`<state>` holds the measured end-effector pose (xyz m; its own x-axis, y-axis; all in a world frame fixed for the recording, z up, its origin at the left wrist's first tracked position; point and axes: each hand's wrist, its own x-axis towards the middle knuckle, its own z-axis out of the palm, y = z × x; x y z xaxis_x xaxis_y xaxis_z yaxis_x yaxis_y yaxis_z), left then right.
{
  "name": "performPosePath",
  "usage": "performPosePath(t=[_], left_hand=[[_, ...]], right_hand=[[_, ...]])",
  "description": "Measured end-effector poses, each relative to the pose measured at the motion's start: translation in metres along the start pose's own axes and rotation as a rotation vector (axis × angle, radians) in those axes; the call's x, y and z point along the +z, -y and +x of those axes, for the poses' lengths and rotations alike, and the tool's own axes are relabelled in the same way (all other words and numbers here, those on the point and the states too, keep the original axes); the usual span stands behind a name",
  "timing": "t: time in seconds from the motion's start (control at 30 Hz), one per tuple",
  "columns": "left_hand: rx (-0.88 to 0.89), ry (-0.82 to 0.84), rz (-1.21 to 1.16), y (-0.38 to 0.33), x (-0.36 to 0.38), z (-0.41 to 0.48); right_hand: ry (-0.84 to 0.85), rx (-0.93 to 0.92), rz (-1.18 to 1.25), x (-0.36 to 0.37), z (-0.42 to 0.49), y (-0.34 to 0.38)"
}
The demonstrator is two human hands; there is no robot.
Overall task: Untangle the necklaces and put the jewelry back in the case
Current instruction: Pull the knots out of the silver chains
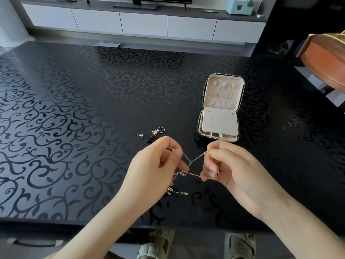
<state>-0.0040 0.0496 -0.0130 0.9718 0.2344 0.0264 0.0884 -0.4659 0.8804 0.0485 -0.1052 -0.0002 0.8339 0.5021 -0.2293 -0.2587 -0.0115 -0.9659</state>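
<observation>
Thin tangled necklace chains (pixel 192 162) stretch crossed between my two hands above the black table. My left hand (pixel 158 165) pinches the chains on the left, and my right hand (pixel 225 165) pinches them on the right. A loose end with small pendants (pixel 176 191) lies on the table below. The open beige jewelry case (pixel 221 109) stands just beyond my right hand, with a few chains hanging in its lid. A ring (pixel 161 129), a gold earring (pixel 154 132), a small stud (pixel 141 135) and a dark piece (pixel 151 139) lie left of the case.
The glossy black patterned table (pixel 74 118) spreads wide to the left and far side. A wooden chair (pixel 324 58) stands at the right edge. A white TV cabinet (pixel 141 21) runs along the back wall.
</observation>
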Motion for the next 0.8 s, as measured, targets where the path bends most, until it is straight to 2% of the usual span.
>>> performPosePath(t=[0.17,0.53,0.67,0.8], left_hand=[[0.081,-0.052,0.175,0.005,0.001,-0.001],[0.117,-0.122,0.329,0.013,0.004,0.003],[0.056,-0.108,0.255,0.013,0.004,0.008],[-0.009,-0.107,0.191,0.016,0.002,0.016]], right_hand=[[0.020,0.011,-0.012,0.000,-0.002,0.001],[0.135,-0.004,0.051,-0.007,-0.002,-0.003],[0.103,-0.103,-0.046,0.000,-0.004,-0.003],[0.076,-0.255,-0.022,-0.002,-0.006,0.007]])
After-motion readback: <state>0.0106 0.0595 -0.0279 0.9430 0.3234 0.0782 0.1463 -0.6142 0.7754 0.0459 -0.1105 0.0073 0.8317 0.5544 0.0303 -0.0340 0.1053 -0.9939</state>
